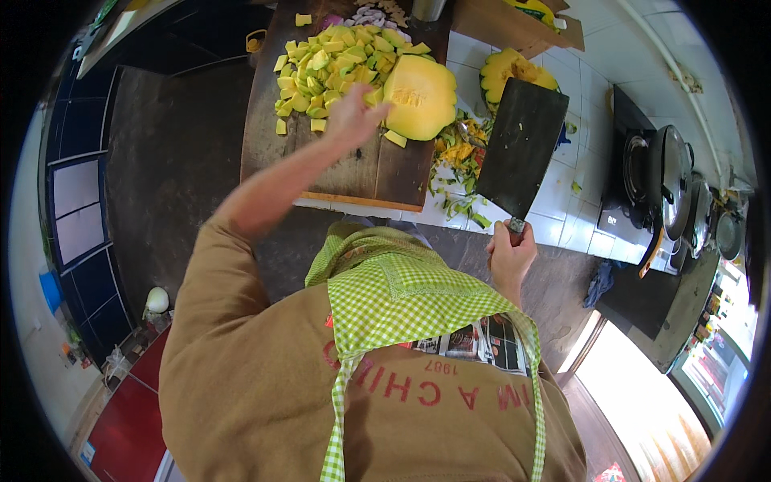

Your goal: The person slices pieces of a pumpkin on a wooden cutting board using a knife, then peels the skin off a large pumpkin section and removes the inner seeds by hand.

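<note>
My right hand (512, 256) grips the handle of a broad cleaver (524, 144), its dark blade raised to the right of a wooden cutting board (343, 175). My left hand (358, 117) is blurred over the board, between a heap of pumpkin chunks (337, 57) and a large cut pumpkin piece (421, 99). Whether its fingers hold anything is unclear. The large piece shows a pale yellow face with a seedy centre. Behind the blade's upper edge, another pumpkin piece (495, 69) with a hollowed centre lies partly hidden on the tiles.
Peelings and orange pulp (461, 153) with a spoon litter the white-tiled counter (551, 196). Sliced purple onion (367, 17) and a metal container (427, 8) are at the board's far end. A cardboard box (512, 27) stands behind. A lidded wok (674, 181) sits on the cooktop at right.
</note>
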